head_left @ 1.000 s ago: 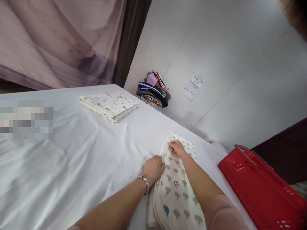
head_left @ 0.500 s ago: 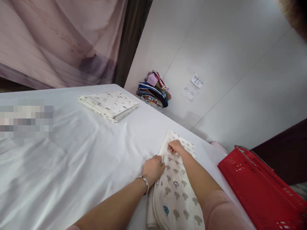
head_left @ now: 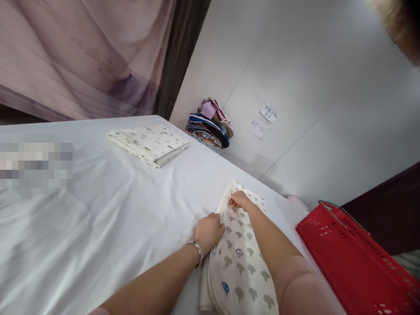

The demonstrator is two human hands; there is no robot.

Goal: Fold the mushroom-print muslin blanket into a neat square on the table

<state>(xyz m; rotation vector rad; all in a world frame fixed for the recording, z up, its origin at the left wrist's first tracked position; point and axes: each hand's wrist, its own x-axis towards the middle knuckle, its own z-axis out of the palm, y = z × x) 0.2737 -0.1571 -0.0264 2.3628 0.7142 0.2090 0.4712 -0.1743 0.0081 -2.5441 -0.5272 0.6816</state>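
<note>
A white folded cloth [head_left: 241,262] with grey-brown mushroom prints and a small blue motif lies lengthwise on the white-covered bed or table, running to the bottom of the view. Its layers show along the left edge. My left hand [head_left: 209,231], a bracelet at the wrist, is closed around that layered edge about midway up. Farther up, the fingers of my right hand [head_left: 239,200] pinch the cloth near the same edge. A second folded cloth [head_left: 152,143], white with small scattered prints, lies flat farther back on the left.
The white sheet [head_left: 98,227] is wrinkled on the left. Beyond its far edge stands a pile of folded clothes [head_left: 210,124] against the wall [head_left: 295,87], which bears handwritten paper notes [head_left: 260,127]. A red plastic basket [head_left: 351,258] is at the right. Pink curtain fabric [head_left: 82,57] hangs at upper left.
The view has shifted very slightly. Both hands stay at the same places on the mushroom-print cloth, and nothing else has visibly moved.
</note>
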